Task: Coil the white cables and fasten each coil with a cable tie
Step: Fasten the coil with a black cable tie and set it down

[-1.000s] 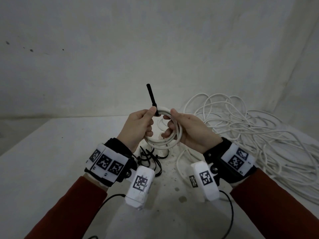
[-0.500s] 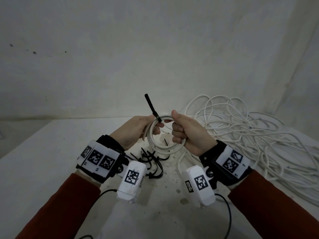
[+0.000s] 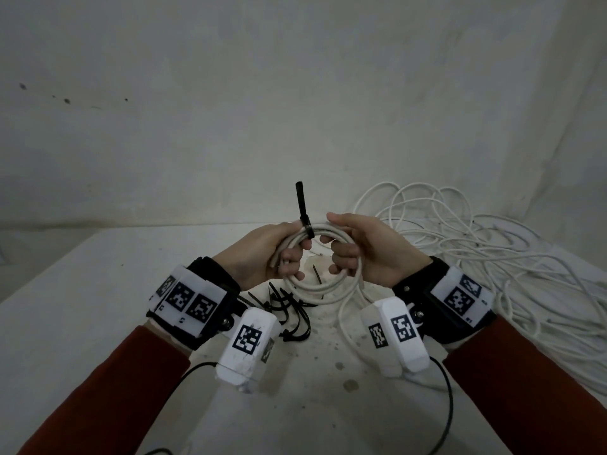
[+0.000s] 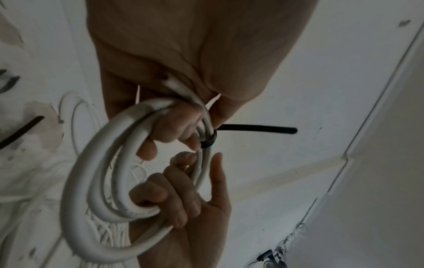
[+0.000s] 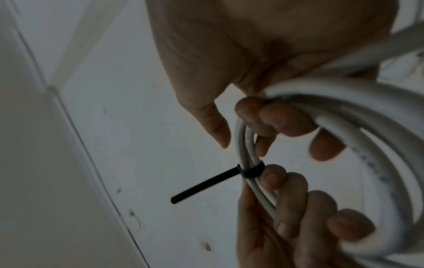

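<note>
A small coil of white cable (image 3: 317, 295) hangs in the air between both hands, above the white table (image 3: 98, 290). A black cable tie (image 3: 303, 210) is cinched round the coil's top, its tail sticking straight up. My left hand (image 3: 289, 254) grips the coil's left side, fingers curled through the loop just beside the tie. My right hand (image 3: 341, 254) grips the right side, its thumb straight out over the top. In the left wrist view the tie's band (image 4: 207, 140) sits against the left fingers (image 4: 174, 127). In the right wrist view the tie (image 5: 250, 171) lies between the two hands.
A big tangled heap of loose white cable (image 3: 486, 257) covers the table's right side up to the wall. Several loose black cable ties (image 3: 290, 311) lie on the table under my hands. One strand of cable (image 3: 343, 318) runs toward me from the heap.
The left hand has shifted from pinching at the tie to gripping the coil's left side. The right hand has re-gripped the right side. The coil has turned flatter; the tie still stands upright.
</note>
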{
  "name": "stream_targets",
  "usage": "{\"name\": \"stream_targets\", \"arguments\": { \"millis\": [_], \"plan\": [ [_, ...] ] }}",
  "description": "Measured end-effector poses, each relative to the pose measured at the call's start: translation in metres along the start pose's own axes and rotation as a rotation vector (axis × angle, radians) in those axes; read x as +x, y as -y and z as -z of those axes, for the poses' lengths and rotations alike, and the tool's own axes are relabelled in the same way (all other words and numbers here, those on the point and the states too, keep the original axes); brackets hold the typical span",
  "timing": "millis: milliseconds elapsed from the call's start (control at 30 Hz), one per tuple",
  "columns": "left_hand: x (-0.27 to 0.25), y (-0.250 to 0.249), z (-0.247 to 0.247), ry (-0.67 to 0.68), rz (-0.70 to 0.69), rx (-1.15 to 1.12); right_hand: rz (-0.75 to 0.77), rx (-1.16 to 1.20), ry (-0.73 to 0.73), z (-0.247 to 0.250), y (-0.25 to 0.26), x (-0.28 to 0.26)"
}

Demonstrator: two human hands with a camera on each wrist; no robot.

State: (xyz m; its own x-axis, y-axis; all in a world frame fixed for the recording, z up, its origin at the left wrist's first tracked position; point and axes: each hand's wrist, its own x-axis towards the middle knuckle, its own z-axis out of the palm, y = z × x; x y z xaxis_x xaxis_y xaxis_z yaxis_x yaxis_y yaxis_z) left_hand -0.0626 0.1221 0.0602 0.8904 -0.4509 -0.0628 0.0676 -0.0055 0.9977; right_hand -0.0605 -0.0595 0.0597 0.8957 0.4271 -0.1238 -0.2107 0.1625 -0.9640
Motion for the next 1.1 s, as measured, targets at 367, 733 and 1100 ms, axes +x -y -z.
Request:
{"name": "stream_targets", "arguments": {
  "millis": [367,733,1100],
  "plan": [
    [0.009,0.017,0.051,-0.373,-0.039,-0.148,-0.065,-0.194,-0.075,-0.015,-0.02,0.045],
    [0.017,0.041,0.196,-0.711,0.113,-0.145,-0.053,-0.074,-0.095,-0.091,-0.034,0.179],
    [0.031,0.057,0.334,-0.708,0.288,0.455,-0.165,-0.287,0.036,-0.164,-0.076,0.338]
  ]
}}
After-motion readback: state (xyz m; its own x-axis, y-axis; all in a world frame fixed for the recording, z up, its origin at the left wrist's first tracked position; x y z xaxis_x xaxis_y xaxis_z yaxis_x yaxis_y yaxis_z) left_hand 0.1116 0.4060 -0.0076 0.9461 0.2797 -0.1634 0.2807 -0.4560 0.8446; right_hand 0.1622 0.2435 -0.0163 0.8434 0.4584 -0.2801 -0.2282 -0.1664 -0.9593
